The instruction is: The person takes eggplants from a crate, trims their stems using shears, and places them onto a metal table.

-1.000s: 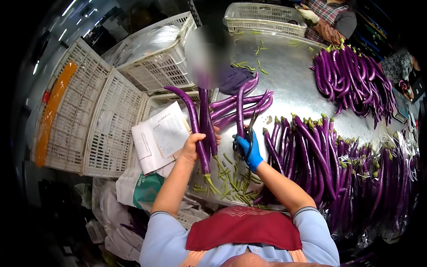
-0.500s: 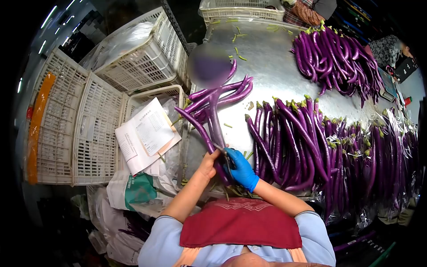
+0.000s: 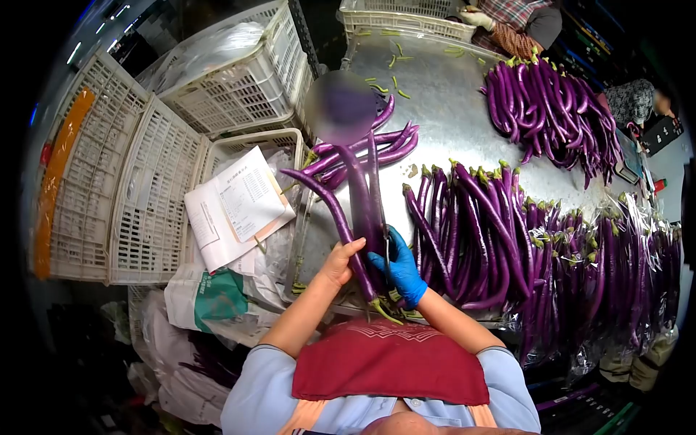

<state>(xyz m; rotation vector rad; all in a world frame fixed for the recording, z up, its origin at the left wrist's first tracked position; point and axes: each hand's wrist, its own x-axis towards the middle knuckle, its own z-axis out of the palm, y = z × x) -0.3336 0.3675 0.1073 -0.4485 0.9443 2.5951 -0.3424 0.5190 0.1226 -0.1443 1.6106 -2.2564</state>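
My bare left hand [image 3: 341, 262] is closed around long purple eggplants [image 3: 335, 210], whose green stems point down toward my apron. Close beside it, my blue-gloved right hand [image 3: 402, 270] is closed on dark scissors [image 3: 386, 250] and touches the eggplants on their right side. More eggplants [image 3: 391, 150] lie crossed on the metal table [image 3: 449, 94] beyond my hands. A row of loose eggplants [image 3: 475, 232] lies just right of my gloved hand. Cut green stem pieces are partly visible beneath my hands.
Bagged eggplants [image 3: 602, 268] lie at the right, and a large pile [image 3: 547, 109] at the back right. White crates [image 3: 225, 94] and papers [image 3: 239, 206] are on the left. Another person's gloved hand [image 3: 476, 18] shows at the far edge, near a crate [image 3: 406, 20].
My hands have come together in front of my apron. The scissors have moved left and down to the held eggplants. The eggplant that was beside my right hand is now with the held ones.
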